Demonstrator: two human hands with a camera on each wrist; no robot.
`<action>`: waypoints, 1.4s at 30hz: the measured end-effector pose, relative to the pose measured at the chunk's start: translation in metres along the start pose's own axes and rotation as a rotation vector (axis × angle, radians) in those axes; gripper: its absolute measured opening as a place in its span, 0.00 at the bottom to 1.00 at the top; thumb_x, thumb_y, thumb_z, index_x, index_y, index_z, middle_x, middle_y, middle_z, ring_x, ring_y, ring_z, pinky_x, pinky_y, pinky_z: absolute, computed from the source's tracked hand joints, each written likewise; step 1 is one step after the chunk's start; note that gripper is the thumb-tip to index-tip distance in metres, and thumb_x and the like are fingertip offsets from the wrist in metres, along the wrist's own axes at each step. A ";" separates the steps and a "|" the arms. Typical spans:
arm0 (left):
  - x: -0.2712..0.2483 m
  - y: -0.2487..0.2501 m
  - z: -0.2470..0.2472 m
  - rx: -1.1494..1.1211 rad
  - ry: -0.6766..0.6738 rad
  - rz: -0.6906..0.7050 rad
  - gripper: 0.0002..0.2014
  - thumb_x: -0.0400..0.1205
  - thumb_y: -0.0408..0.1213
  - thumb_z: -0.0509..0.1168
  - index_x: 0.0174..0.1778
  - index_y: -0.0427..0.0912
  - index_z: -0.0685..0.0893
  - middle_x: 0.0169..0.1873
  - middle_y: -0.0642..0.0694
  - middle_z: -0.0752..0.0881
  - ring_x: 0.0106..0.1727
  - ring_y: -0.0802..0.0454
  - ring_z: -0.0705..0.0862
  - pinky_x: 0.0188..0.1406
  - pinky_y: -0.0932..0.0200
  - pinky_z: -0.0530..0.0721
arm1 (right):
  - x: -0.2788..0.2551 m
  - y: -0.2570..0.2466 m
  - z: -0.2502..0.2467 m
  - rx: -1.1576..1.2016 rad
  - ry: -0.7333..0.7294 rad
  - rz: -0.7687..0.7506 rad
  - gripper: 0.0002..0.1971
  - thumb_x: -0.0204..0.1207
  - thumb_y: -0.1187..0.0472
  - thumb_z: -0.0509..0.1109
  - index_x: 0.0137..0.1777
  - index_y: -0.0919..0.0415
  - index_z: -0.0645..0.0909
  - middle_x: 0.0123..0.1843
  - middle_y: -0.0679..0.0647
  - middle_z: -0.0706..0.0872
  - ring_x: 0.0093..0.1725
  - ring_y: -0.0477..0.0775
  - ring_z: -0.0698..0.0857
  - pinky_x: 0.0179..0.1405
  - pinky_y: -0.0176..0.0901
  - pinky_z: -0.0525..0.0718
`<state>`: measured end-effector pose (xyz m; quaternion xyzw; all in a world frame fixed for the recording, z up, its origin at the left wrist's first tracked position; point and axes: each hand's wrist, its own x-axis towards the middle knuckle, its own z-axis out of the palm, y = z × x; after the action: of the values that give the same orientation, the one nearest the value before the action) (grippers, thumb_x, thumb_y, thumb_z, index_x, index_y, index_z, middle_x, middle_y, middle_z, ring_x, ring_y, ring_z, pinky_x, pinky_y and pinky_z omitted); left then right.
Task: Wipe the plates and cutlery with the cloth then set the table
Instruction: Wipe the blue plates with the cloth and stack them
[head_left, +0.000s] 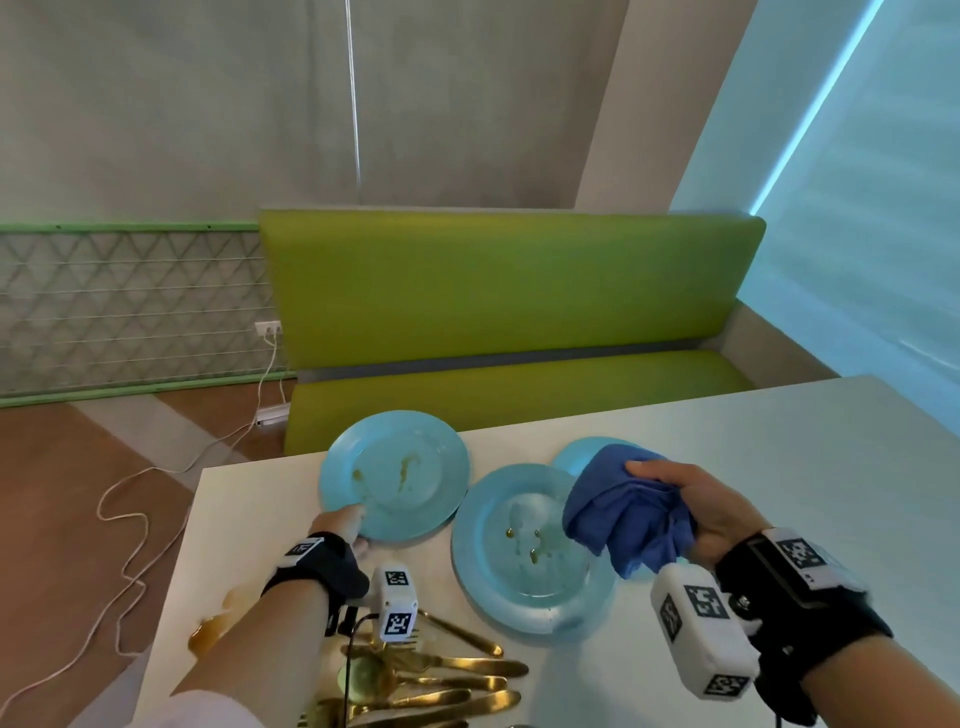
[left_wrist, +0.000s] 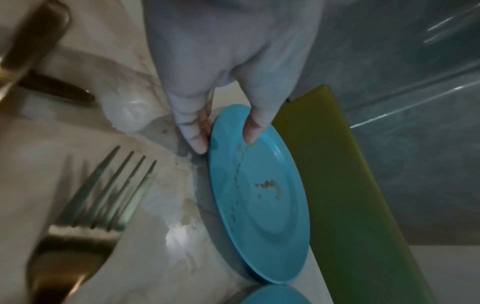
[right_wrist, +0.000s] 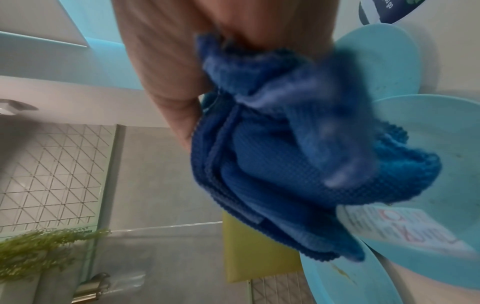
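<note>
A small blue plate (head_left: 395, 475) smeared with yellowish sauce is at the table's far left. My left hand (head_left: 356, 525) pinches its near rim, thumb on top and fingers beneath, and it seems tilted a little off the table. In the left wrist view the plate (left_wrist: 259, 195) and my left hand (left_wrist: 223, 142) show the same pinch. My right hand (head_left: 675, 499) grips a bunched blue cloth (head_left: 623, 514) above a larger dirty blue plate (head_left: 519, 561). A third blue plate (head_left: 576, 454) peeks out behind the cloth. The cloth (right_wrist: 285, 154) fills the right wrist view, held by my right hand (right_wrist: 166, 72).
Gold cutlery (head_left: 447, 670), with knives, forks and a spoon, lies heaped at the near edge of the white table (head_left: 779, 467). A brownish spill (head_left: 213, 629) sits on the table's left edge. A green bench (head_left: 509, 312) stands beyond the table. A fork (left_wrist: 111, 185) lies near my left wrist.
</note>
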<state>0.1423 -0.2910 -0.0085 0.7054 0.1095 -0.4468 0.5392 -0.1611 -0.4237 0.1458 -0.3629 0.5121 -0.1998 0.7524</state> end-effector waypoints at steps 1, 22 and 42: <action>0.002 0.000 0.000 -0.018 -0.003 0.001 0.17 0.80 0.30 0.66 0.65 0.31 0.75 0.45 0.37 0.78 0.36 0.45 0.77 0.44 0.52 0.82 | 0.002 -0.002 -0.002 -0.012 0.009 0.000 0.09 0.75 0.62 0.66 0.44 0.70 0.80 0.31 0.63 0.86 0.25 0.54 0.86 0.26 0.40 0.86; -0.129 0.039 -0.018 -0.191 -0.502 0.517 0.11 0.89 0.40 0.48 0.60 0.48 0.74 0.54 0.46 0.84 0.46 0.55 0.88 0.42 0.56 0.88 | -0.001 0.011 0.119 -1.010 0.174 -0.727 0.22 0.81 0.55 0.62 0.75 0.52 0.71 0.70 0.60 0.80 0.68 0.63 0.78 0.64 0.50 0.74; -0.173 0.038 -0.006 -0.324 -0.624 0.495 0.19 0.87 0.47 0.48 0.66 0.41 0.77 0.61 0.35 0.84 0.56 0.42 0.87 0.58 0.48 0.86 | -0.001 0.084 0.135 -1.385 0.038 -1.827 0.23 0.62 0.73 0.63 0.60 0.62 0.77 0.60 0.59 0.82 0.57 0.60 0.75 0.61 0.54 0.74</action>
<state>0.0702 -0.2444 0.1461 0.4475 -0.1626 -0.4730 0.7413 -0.0440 -0.3218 0.1124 -0.9324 0.0689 -0.3523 -0.0427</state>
